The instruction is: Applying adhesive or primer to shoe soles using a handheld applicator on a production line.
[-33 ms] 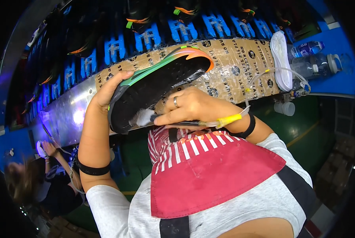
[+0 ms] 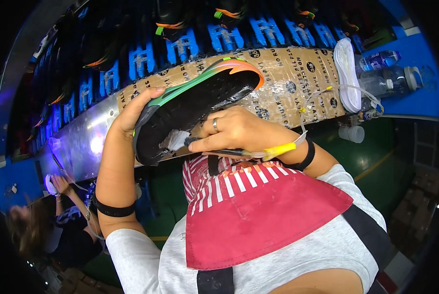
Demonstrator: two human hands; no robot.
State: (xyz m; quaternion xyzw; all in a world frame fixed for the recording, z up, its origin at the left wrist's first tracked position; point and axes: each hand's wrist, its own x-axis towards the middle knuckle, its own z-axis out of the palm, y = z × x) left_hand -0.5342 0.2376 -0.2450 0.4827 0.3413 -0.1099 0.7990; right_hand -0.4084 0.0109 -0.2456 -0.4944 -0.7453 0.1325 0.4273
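Our right hand has a closed grip on a brush, index finger stretched along the dark handle toward the head. White bristles, just left of the grip, meet the black inner face of the shoe sole; whitish smear there. Sole sits left of and beyond the grip, tilted, one end up and away to the right, with a green-to-orange sidewall along the far edge. Our left hand clamps that sidewall at the left; most of its fingers are hidden, so we can't tell their exact placement. Right of the grip: yellow sleeve on the handle, thin clear tube leading off it. Beyond the sole we have a cardboard-covered bench, then a row of blue brackets. Far right: white sole on the bench edge, bottles just past it. Well left and nearer us: a co-worker's hand at a white piece.
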